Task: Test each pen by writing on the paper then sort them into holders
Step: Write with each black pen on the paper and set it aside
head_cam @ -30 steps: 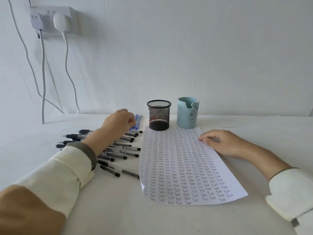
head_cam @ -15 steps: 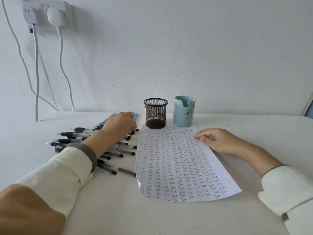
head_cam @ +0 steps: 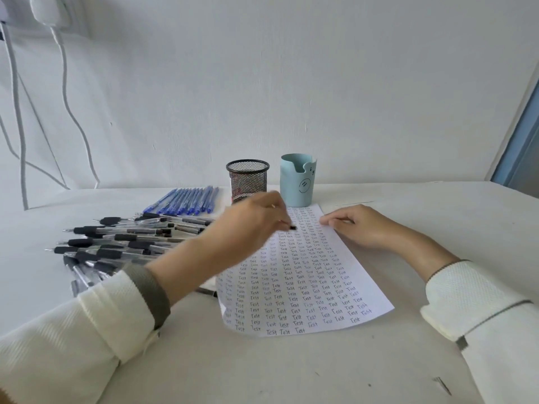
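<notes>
My left hand [head_cam: 253, 220] hovers over the upper left of the paper [head_cam: 300, 275] and grips a pen [head_cam: 290, 226]; only the pen's dark end shows below the fingers, and the hand is motion-blurred. My right hand [head_cam: 355, 225] rests on the paper's upper right edge with its fingers curled, holding it down. The sheet is filled with rows of the word "Test". A black mesh holder [head_cam: 248, 180] and a light blue holder [head_cam: 298, 179] stand side by side just behind the paper. Several black pens [head_cam: 122, 243] lie heaped on the left, with a row of blue pens [head_cam: 189, 201] behind them.
White cables [head_cam: 65, 91] hang down the wall at the far left from a plug [head_cam: 46, 8]. The white table [head_cam: 291, 371] meets the wall right behind the holders. One black pen [head_cam: 207, 292] lies at the paper's left edge.
My left hand has left the pen heap and swung right over the paper, now with a pen in its fingers. The row of blue pens is uncovered. My right hand stays on the paper.
</notes>
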`<state>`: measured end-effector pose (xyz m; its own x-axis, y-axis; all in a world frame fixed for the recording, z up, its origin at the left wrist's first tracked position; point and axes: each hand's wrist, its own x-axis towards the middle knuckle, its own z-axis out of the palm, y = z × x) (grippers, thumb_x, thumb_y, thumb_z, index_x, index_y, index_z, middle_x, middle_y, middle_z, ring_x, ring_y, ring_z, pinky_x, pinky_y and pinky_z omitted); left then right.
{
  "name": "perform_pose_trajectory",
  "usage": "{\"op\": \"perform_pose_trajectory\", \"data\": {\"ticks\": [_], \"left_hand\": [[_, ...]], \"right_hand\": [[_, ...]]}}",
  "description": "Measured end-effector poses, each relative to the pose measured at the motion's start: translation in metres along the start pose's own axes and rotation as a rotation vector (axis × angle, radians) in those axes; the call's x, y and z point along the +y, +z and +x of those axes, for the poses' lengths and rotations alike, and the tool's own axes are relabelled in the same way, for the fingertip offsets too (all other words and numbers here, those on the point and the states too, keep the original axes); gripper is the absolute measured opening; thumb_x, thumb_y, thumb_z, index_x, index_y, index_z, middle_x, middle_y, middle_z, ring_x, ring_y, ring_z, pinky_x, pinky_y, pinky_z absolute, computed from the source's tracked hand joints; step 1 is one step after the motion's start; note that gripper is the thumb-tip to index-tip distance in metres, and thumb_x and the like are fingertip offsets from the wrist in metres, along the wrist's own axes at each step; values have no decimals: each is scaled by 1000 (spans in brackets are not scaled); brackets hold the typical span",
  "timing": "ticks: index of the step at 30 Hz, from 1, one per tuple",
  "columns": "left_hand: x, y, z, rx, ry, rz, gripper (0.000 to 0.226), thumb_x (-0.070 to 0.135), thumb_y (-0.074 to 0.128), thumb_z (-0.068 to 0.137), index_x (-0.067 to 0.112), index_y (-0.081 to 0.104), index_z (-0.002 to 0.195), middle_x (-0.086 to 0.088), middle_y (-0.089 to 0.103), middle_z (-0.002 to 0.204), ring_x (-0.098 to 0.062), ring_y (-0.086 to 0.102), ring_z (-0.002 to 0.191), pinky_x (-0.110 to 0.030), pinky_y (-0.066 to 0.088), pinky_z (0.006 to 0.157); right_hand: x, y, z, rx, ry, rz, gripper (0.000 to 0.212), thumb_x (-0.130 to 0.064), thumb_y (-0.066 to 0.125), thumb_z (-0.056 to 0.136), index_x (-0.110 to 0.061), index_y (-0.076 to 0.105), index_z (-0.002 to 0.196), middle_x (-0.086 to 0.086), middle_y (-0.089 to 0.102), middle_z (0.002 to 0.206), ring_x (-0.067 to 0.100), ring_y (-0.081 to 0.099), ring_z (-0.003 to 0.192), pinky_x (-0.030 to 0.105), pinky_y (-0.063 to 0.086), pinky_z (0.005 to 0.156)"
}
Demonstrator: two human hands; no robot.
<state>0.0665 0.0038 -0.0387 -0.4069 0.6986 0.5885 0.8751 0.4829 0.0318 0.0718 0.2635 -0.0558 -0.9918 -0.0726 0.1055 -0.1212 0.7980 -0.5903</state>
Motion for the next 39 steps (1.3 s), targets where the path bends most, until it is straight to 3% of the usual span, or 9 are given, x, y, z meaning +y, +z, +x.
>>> {"op": "perform_pose_trajectory", "data": {"ticks": [5, 11, 14, 19, 26, 28, 32, 35, 39], "left_hand": [[24, 25, -4, -92, 190, -102, 28, 35, 56, 94, 15, 75, 99, 2, 63, 102, -14, 61, 86, -35, 56, 71], [1, 20, -1, -4, -67, -183, 30, 27, 50, 94, 9, 61, 116, 9, 55, 110, -4, 60, 86, -8, 46, 89], [-19, 15, -2, 67, -187, -142, 21, 12, 56, 96, 6, 58, 116, 5, 55, 107, -7, 57, 86, -9, 48, 84], [-40, 20, -9, -15, -291, -54, 24, 9, 54, 98, 6, 55, 122, -6, 59, 120, -8, 54, 92, -3, 40, 78], [-35, 22, -12, -355, -473, 77, 34, 31, 38, 105, 21, 44, 136, 3, 46, 140, -16, 52, 118, -31, 42, 100], [-34, 22, -12, -384, -474, 110, 35, 28, 35, 105, 22, 45, 138, 2, 45, 142, -16, 48, 123, -32, 39, 104], [-43, 7, -9, -409, -512, 144, 60, -10, 44, 89, 26, 49, 136, 10, 39, 146, -11, 41, 129, -22, 46, 91], [-60, -10, -10, -523, -471, 132, 66, -16, 50, 84, 30, 57, 130, 10, 45, 142, -10, 42, 130, -24, 39, 104], [-78, -15, -14, -567, -498, 62, 61, -15, 51, 89, 41, 64, 109, 9, 53, 135, -9, 55, 115, -26, 47, 97]], "right_hand": [[-6, 0, -2, 108, -164, -82, 47, -1, 42, 95, -27, 66, 126, -7, 60, 128, 4, 52, 116, -1, 32, 86], [-31, 8, -11, -96, -260, -58, 67, 13, 38, 86, -37, 64, 121, -16, 54, 135, 3, 44, 131, 23, 36, 109], [-38, 14, -18, -260, -296, -108, 77, 12, 34, 86, -52, 63, 115, -22, 41, 143, 3, 36, 137, 30, 41, 108], [-47, 18, -25, -344, -332, -75, 42, -8, 52, 99, -43, 72, 109, -21, 35, 149, 0, 32, 138, 30, 27, 118], [-49, 16, -25, -200, -424, -196, 10, -30, 62, 96, -31, 69, 103, -23, 40, 149, 0, 35, 138, 35, 25, 117], [-48, 19, -25, -198, -426, -179, 14, -23, 56, 99, -33, 65, 103, -23, 46, 145, 2, 40, 136, 33, 29, 115], [-48, 28, -24, -270, -407, -290, 50, -5, 42, 99, -43, 57, 128, -19, 54, 135, 6, 52, 121, 34, 44, 102], [-47, 23, -21, -189, -431, -341, 30, -19, 54, 99, -32, 66, 124, -16, 58, 125, 4, 50, 117, 31, 40, 104], [-45, 24, -19, -54, -480, -355, 14, -29, 59, 97, -26, 68, 107, -11, 63, 112, 10, 56, 106, 38, 46, 95]]}}
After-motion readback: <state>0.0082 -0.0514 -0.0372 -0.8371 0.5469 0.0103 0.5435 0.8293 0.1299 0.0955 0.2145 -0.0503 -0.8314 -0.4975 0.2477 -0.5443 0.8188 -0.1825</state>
